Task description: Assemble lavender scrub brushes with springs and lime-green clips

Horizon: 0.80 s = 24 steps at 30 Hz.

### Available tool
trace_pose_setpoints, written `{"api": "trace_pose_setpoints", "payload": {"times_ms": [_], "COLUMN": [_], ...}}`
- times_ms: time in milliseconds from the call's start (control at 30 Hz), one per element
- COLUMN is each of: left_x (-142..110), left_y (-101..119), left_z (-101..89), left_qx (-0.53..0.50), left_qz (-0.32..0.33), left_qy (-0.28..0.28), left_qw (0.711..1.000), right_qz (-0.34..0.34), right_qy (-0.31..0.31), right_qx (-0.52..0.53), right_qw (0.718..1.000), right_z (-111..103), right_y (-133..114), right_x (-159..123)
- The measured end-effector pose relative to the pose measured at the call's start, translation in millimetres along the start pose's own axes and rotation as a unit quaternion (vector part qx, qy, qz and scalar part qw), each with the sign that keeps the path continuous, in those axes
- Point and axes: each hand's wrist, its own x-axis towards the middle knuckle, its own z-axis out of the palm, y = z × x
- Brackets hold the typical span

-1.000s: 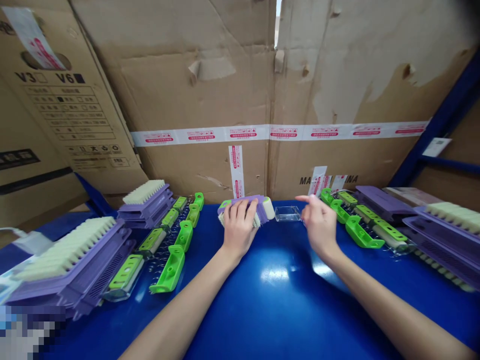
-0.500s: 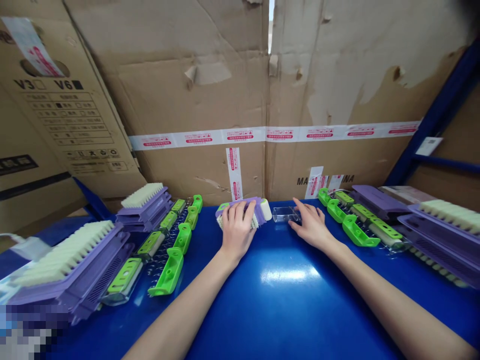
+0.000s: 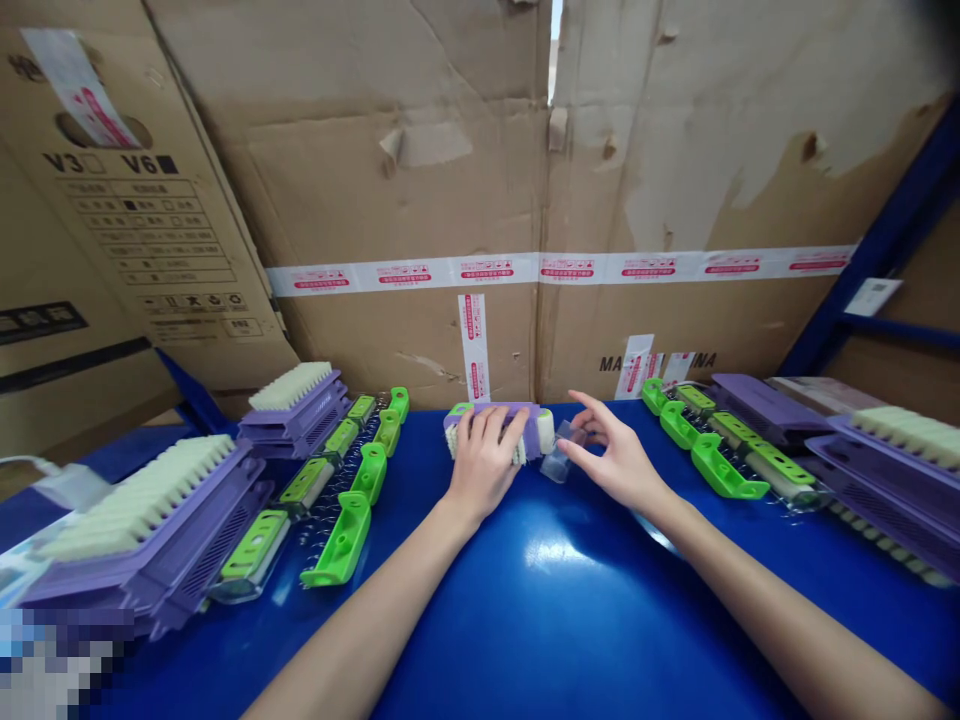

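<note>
My left hand [image 3: 484, 465] is wrapped over a purple brush piece [image 3: 536, 440] with cream bristles, white-and-green at its right end. The palm and fingers cover most of it. Just to its right, my right hand [image 3: 619, 460] has a small clear plastic box [image 3: 556, 462] between its thumb and curled fingers, the index finger lifted off. The box stands tilted, close to the brush's right end, and blurs slightly; whether the two touch I cannot tell.
Stacked purple brushes [image 3: 142, 510] stand left, with green-topped clear boxes [image 3: 255, 548] and green holders [image 3: 341, 540] beside them. Similar green holders [image 3: 724, 468] and purple parts [image 3: 885, 480] line the right. Cardboard [image 3: 405, 340] closes the back of the blue table [image 3: 525, 640].
My right hand has moved left and closed on the clear box, which has turned from lying flat to tilted beside the brush. My left hand stays on the brush.
</note>
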Motion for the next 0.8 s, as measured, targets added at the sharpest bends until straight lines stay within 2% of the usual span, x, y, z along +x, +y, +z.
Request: {"api": "trace_pose_setpoints", "payload": {"times_ms": [100, 233, 333, 500, 800], "left_x": [0.1, 0.1, 0.3, 0.0, -0.4], "left_y": [0.3, -0.6, -0.8, -0.7, -2.6], "left_z": [-0.1, -1.1, -1.3, 0.6, -1.1], "left_qx": [-0.013, -0.027, -0.023, -0.020, -0.049], "left_qz": [0.034, 0.045, 0.049, 0.087, 0.131], "left_qy": [-0.008, 0.002, 0.002, -0.010, 0.001], "left_qw": [0.999, 0.999, 0.999, 0.996, 0.990], "right_qz": [0.054, 0.086, 0.086, 0.046, 0.078], "right_qy": [0.028, 0.074, 0.089, 0.088, 0.080], "right_qx": [0.063, 0.125, 0.128, 0.099, 0.160], "right_qw": [0.996, 0.986, 0.984, 0.990, 0.981], "right_z": [2.0, 4.6, 6.4, 9.8, 12.9], "right_y": [1.6, 5.8, 3.9, -4.9, -3.9], "right_x": [0.6, 1.5, 0.7, -2.1, -4.0]}}
